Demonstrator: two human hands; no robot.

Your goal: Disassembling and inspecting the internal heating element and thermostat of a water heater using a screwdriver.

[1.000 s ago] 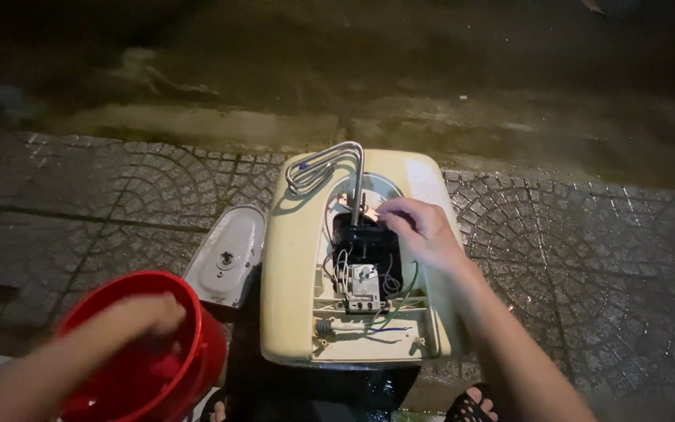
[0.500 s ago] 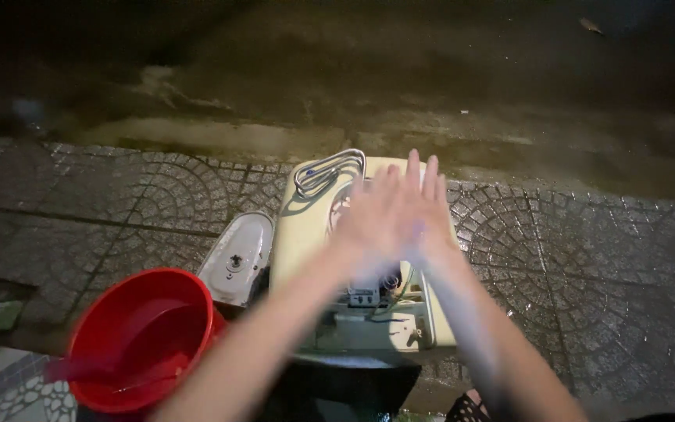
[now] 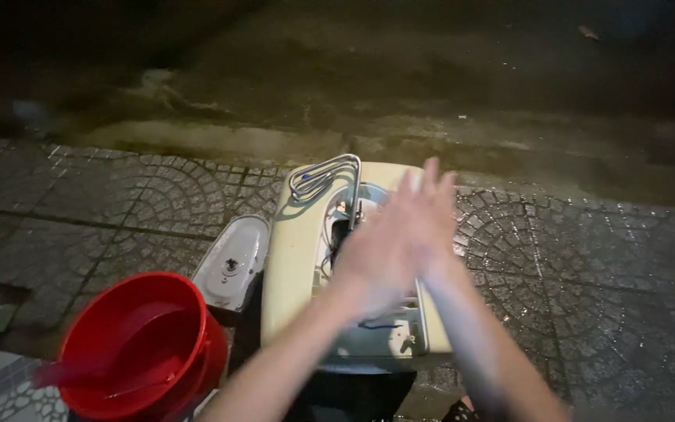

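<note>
It is dark outside. The ground near the person is a wet pavement (image 3: pixel 587 266) of small stones set in round fan shapes. Farther off there is a dark, wet road (image 3: pixel 400 86) with a pale kerb edge between the two.

On the pavement lies a cream appliance case (image 3: pixel 294 258), open on top, with wires and small parts inside. A bent metal heating coil (image 3: pixel 323 176) sticks out at its far end. Just left of the case lies a pale oval cover (image 3: pixel 232 262), flat on the stones. Near and to the left stands a red bucket (image 3: pixel 138 348) with water in it — it is close to the cover.

Both arms reach out over the open case and hide much of its inside. The left hand (image 3: pixel 373 250) and the right hand (image 3: pixel 423 223) are pressed together, palm to palm, fingers out straight and open — they hold nothing. They are blurred, so the fingers are hard to tell apart. They are above the case, near its middle.
</note>
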